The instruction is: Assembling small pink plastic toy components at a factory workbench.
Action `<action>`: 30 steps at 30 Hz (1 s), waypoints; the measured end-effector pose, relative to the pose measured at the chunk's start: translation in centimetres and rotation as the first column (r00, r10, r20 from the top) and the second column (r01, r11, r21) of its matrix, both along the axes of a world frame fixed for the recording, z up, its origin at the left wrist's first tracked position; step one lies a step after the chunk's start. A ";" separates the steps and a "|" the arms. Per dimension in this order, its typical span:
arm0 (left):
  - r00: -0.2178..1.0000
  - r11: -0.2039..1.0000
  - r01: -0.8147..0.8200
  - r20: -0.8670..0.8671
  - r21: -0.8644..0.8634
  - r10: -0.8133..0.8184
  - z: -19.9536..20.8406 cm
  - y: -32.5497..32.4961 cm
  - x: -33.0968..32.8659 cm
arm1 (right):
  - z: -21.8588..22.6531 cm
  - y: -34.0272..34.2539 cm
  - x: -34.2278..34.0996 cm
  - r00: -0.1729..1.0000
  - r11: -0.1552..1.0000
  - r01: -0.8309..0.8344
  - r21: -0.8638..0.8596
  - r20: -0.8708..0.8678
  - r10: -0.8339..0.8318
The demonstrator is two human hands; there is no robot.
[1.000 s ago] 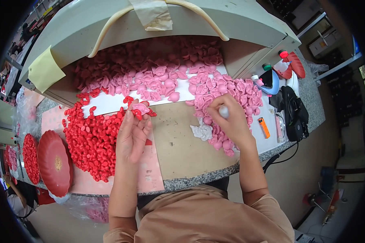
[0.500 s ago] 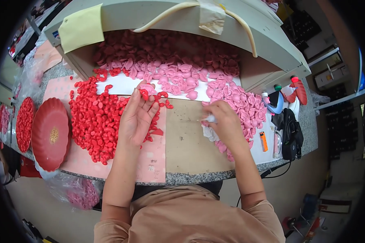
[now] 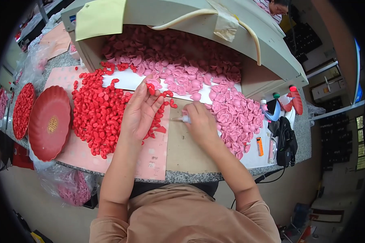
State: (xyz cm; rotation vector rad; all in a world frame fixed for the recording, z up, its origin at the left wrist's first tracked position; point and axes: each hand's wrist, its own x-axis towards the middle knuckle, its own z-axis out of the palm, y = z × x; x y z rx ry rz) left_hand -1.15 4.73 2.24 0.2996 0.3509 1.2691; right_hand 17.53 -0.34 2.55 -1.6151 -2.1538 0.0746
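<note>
My left hand (image 3: 138,115), palm up, pinches a small red curved piece (image 3: 151,89) together with a pink petal-shaped piece (image 3: 155,83) at its fingertips. To its right, my right hand (image 3: 202,124) is closed around a small white squeeze bottle (image 3: 186,119) whose thin nozzle points left toward the left hand. Beside and partly behind the left hand spreads a heap of glossy red curved pieces (image 3: 95,117). A pile of pink petal-shaped pieces (image 3: 236,115) lies right of the right hand, and more pink pieces (image 3: 182,79) continue back under the grey housing.
A grey box-like housing (image 3: 182,20) arches over the far side. At the left stand a red scalloped tray (image 3: 48,139) and another tray full of red pieces (image 3: 23,111). An orange lighter (image 3: 259,146), a black pouch (image 3: 287,139) and small bottles (image 3: 263,104) lie right.
My right hand has moved left with the squeeze bottle, from the pink pile's edge toward my left hand. My left hand keeps its hold, and the whole view has shifted slightly.
</note>
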 end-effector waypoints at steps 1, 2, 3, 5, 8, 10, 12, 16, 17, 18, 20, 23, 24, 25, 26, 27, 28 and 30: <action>1.000 1.000 -0.009 0.000 -0.024 0.009 -0.1 -0.1 -0.2 | -0.2 -0.4 -0.3 1.000 1.000 -0.017 -0.002 0.001 0.017; 1.000 1.000 -0.004 0.004 -0.010 0.004 0.0 0.0 -0.2 | -0.3 -1.1 -0.5 0.996 0.999 -0.044 -0.011 -0.077 0.043; 1.000 1.000 -0.021 0.007 -0.014 0.021 0.2 0.1 -0.3 | -0.5 -1.6 -0.6 0.986 0.997 -0.070 -0.020 -0.155 0.066; 1.000 0.998 -0.028 0.012 -0.063 0.029 0.5 0.2 -0.2 | -0.2 -2.2 -0.3 0.959 0.990 -0.099 -0.104 -0.276 0.067; 1.000 1.000 -0.001 0.014 -0.011 0.001 1.2 -0.1 -0.3 | 0.4 -1.0 0.8 0.917 0.956 -0.134 -0.263 -0.397 0.020; 1.000 1.000 0.007 0.002 0.011 -0.007 1.3 -0.2 -0.2 | 0.6 0.0 0.7 0.918 0.944 -0.164 -0.286 -0.394 0.040; 1.000 1.000 0.017 -0.006 -0.004 -0.017 1.2 -0.3 -0.3 | 0.4 0.2 0.2 0.933 0.935 -0.179 -0.305 -0.354 0.063; 1.000 0.999 -0.018 -0.004 -0.031 0.018 0.8 -0.5 -0.1 | 0.1 0.6 -0.2 0.933 0.941 -0.218 -0.258 -0.336 0.124; 1.000 1.000 0.016 -0.003 -0.012 -0.016 0.6 -0.5 0.2 | -0.2 0.7 0.0 0.932 0.943 -0.224 -0.246 -0.338 0.133; 0.999 0.999 0.052 -0.005 0.007 -0.052 0.6 -0.4 0.5 | -0.5 0.8 0.5 0.794 0.915 -0.214 -0.341 -0.607 -0.040; 0.997 0.998 0.060 -0.036 -0.021 -0.061 0.7 -1.0 1.0 | 1.2 0.6 0.8 0.466 0.852 -0.239 -0.466 -0.824 -0.321; 0.970 0.976 0.220 -0.109 0.003 -0.218 0.0 -1.7 1.8 | 0.8 0.3 1.4 0.133 0.908 -0.303 -0.290 -0.956 -0.262; 0.964 0.970 0.241 -0.112 0.001 -0.240 0.0 -2.0 2.2 | 1.1 0.0 1.6 0.123 0.914 -0.284 -0.291 -0.956 -0.266; 0.955 0.963 0.269 -0.129 -0.018 -0.269 0.4 -2.2 2.4 | 1.7 -0.3 1.3 0.170 0.928 -0.265 -0.263 -0.960 -0.224; 0.944 0.955 0.295 -0.145 -0.039 -0.298 0.7 -2.3 2.6 | 2.1 -0.5 1.1 0.217 0.940 -0.246 -0.235 -0.959 -0.183; 0.937 0.949 0.312 -0.151 -0.044 -0.315 0.6 -2.4 2.8 | 2.1 -0.5 1.1 0.206 0.944 -0.231 -0.236 -0.960 -0.190; 0.930 0.947 0.322 -0.179 -0.021 -0.320 0.6 -2.4 3.0 | 2.1 -0.4 1.0 0.321 0.969 -0.194 -0.150 -0.944 -0.082; 0.919 0.941 0.339 -0.212 -0.002 -0.331 0.4 -2.4 3.2 | 2.1 -0.4 1.0 0.428 0.985 -0.160 -0.060 -0.904 0.014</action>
